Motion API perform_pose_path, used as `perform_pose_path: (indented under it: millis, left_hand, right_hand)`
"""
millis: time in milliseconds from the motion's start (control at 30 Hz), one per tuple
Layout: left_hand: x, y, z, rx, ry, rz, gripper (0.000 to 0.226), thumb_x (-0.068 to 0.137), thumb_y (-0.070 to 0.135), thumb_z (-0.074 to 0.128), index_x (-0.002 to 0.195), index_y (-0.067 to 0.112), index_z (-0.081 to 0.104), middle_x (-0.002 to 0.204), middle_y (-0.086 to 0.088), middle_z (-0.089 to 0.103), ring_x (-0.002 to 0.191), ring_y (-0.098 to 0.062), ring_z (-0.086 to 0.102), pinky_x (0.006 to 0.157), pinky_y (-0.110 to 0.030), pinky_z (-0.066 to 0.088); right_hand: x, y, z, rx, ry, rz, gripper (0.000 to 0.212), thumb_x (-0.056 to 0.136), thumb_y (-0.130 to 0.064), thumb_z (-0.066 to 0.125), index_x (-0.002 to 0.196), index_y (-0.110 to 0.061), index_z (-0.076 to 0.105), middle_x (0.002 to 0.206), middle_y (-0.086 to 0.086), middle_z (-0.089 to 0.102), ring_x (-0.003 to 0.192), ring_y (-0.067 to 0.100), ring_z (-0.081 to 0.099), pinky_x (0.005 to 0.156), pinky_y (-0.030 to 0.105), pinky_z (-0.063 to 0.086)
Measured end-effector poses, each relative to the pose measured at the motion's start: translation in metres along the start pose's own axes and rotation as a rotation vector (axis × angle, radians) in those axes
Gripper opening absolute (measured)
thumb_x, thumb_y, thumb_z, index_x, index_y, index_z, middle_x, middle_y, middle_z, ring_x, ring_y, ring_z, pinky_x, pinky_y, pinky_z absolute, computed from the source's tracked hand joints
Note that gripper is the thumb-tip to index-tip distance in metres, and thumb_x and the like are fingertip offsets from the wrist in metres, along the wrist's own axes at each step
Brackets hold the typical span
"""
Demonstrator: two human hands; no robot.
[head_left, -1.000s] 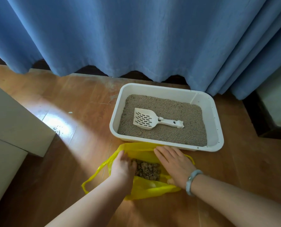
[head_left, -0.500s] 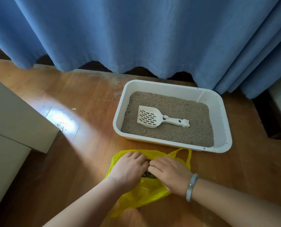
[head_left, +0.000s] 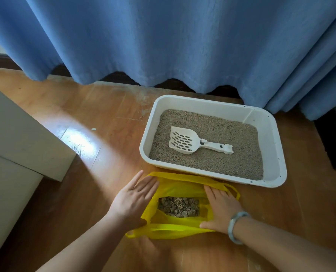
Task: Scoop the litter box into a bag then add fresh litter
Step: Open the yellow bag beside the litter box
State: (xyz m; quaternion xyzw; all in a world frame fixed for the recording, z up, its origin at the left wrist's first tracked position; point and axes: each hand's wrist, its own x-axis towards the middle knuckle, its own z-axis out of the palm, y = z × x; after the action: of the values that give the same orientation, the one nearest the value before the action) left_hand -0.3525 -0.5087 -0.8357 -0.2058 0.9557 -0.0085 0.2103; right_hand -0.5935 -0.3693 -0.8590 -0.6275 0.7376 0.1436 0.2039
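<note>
1. Yellow plastic, thin and glossy, is what the bag [head_left: 183, 186] is made of. It is laid on the wooden floor [head_left: 104, 107] at the six o'clock side of the litter box [head_left: 212, 104], its far edge just beside the box's near rim.
2. The bag's mouth is held spread, and a heap of brownish clumps [head_left: 179, 206] is seen inside it (through the opening, at the middle).
3. The left hand [head_left: 133, 199] is laid at the bag's nine o'clock edge, fingers straight and pointed toward one o'clock. Nothing is grasped; the palm is merely rested against the plastic.
4. The right hand [head_left: 221, 211] is pressed flat on the bag's three o'clock side, fingers straight and the thumb stretched along the near edge. No grip is closed here either. A pale blue-green bracelet [head_left: 235, 226] is worn on that wrist.
5. The litter box, white and rectangular, is set at two o'clock from the hands and is filled with grey-brown litter [head_left: 241, 154].
6. A white slotted scoop [head_left: 184, 143] is left lying on the litter, blade toward nine o'clock and handle toward three o'clock, well apart from both hands.
7. A blue curtain [head_left: 163, 36] is hung across the twelve o'clock side, its hem close behind the box, and a pale block of furniture [head_left: 16, 134] is seen at nine o'clock
</note>
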Motion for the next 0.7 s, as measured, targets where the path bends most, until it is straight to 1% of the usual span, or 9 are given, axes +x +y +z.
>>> perform_pose_path:
  millis: [67, 133, 167, 233, 300, 367, 500, 567, 700]
  left_hand:
    - [0.001, 0.002, 0.002, -0.012, 0.035, -0.011, 0.105, 0.040, 0.048, 0.075, 0.132, 0.003, 0.052, 0.132, -0.015, 0.057, 0.123, -0.027, 0.054, 0.111, -0.047, 0.017]
    - [0.006, 0.009, 0.003, -0.029, 0.125, -0.011, 0.074, 0.062, 0.032, 0.051, 0.131, 0.004, 0.054, 0.129, -0.014, 0.059, 0.121, -0.028, 0.055, 0.113, -0.046, 0.013]
    - [0.009, 0.013, 0.001, -0.042, 0.156, 0.001, 0.071, 0.065, 0.025, 0.039, 0.131, 0.004, 0.054, 0.129, -0.014, 0.059, 0.122, -0.029, 0.054, 0.113, -0.046, 0.012]
    - [0.016, 0.021, -0.003, -0.057, 0.202, 0.042, 0.072, 0.064, 0.025, 0.035, 0.131, 0.006, 0.054, 0.129, -0.011, 0.059, 0.124, -0.028, 0.052, 0.111, -0.046, 0.018]
    - [0.020, 0.027, -0.008, -0.083, 0.239, 0.079, 0.073, 0.060, 0.033, 0.046, 0.128, 0.009, 0.056, 0.127, -0.007, 0.060, 0.122, -0.026, 0.054, 0.108, -0.044, 0.022]
    - [0.021, 0.028, -0.010, -0.112, 0.291, 0.094, 0.076, 0.058, 0.045, 0.057, 0.127, 0.011, 0.057, 0.127, -0.006, 0.060, 0.121, -0.024, 0.054, 0.108, -0.041, 0.024]
    - [0.013, 0.027, -0.006, -0.132, 0.364, 0.084, 0.080, 0.069, 0.063, 0.053, 0.130, 0.011, 0.054, 0.132, -0.007, 0.055, 0.125, -0.025, 0.050, 0.108, -0.041, 0.026]
    - [0.011, 0.026, -0.006, -0.139, 0.424, 0.043, 0.076, 0.074, 0.062, 0.054, 0.129, 0.011, 0.055, 0.133, -0.007, 0.055, 0.127, -0.025, 0.048, 0.108, -0.041, 0.027]
    - [0.019, 0.026, -0.023, -0.252, 0.638, -0.140, 0.052, 0.082, 0.043, 0.055, 0.124, 0.012, 0.056, 0.128, -0.004, 0.056, 0.120, -0.024, 0.052, 0.106, -0.039, 0.032]
  right_hand:
    - [0.000, -0.002, 0.002, 0.032, 0.013, 0.042, 0.118, 0.065, -0.075, 0.057, 0.149, -0.019, -0.005, 0.153, 0.002, 0.015, 0.139, 0.024, 0.021, 0.112, 0.038, 0.022]
    - [0.000, -0.005, 0.002, 0.027, 0.142, 0.009, 0.118, 0.056, -0.075, 0.062, 0.147, -0.018, 0.012, 0.143, 0.006, 0.035, 0.127, 0.027, 0.042, 0.101, 0.040, 0.038]
    - [0.001, -0.006, 0.002, 0.027, 0.192, -0.032, 0.117, 0.049, -0.076, 0.065, 0.142, -0.017, 0.024, 0.133, 0.007, 0.048, 0.115, 0.026, 0.053, 0.091, 0.040, 0.047]
    - [0.002, -0.009, 0.003, 0.004, 0.335, -0.143, 0.107, 0.042, -0.073, 0.068, 0.129, -0.016, 0.041, 0.118, 0.005, 0.060, 0.102, 0.024, 0.060, 0.080, 0.035, 0.053]
    - [0.005, -0.013, 0.001, 0.002, 0.406, -0.218, 0.098, 0.047, -0.070, 0.067, 0.127, -0.016, 0.046, 0.118, 0.004, 0.060, 0.107, 0.023, 0.052, 0.088, 0.036, 0.046]
    - [0.008, -0.018, -0.001, -0.017, 0.459, -0.297, 0.090, 0.054, -0.065, 0.067, 0.128, -0.016, 0.047, 0.124, 0.005, 0.057, 0.115, 0.024, 0.044, 0.098, 0.037, 0.033]
    - [0.011, -0.017, -0.001, -0.112, 0.424, -0.391, 0.088, 0.061, -0.066, 0.055, 0.133, -0.016, 0.045, 0.138, 0.009, 0.047, 0.130, 0.025, 0.036, 0.107, 0.042, 0.023]
    - [0.009, -0.013, -0.003, -0.103, 0.429, -0.422, 0.087, 0.064, -0.067, 0.053, 0.134, -0.016, 0.044, 0.141, 0.009, 0.045, 0.132, 0.025, 0.034, 0.108, 0.043, 0.022]
    - [0.013, -0.012, -0.024, 0.056, 0.637, -0.507, 0.058, 0.077, -0.048, 0.060, 0.124, -0.016, 0.053, 0.129, 0.005, 0.055, 0.123, 0.022, 0.045, 0.107, 0.038, 0.029]
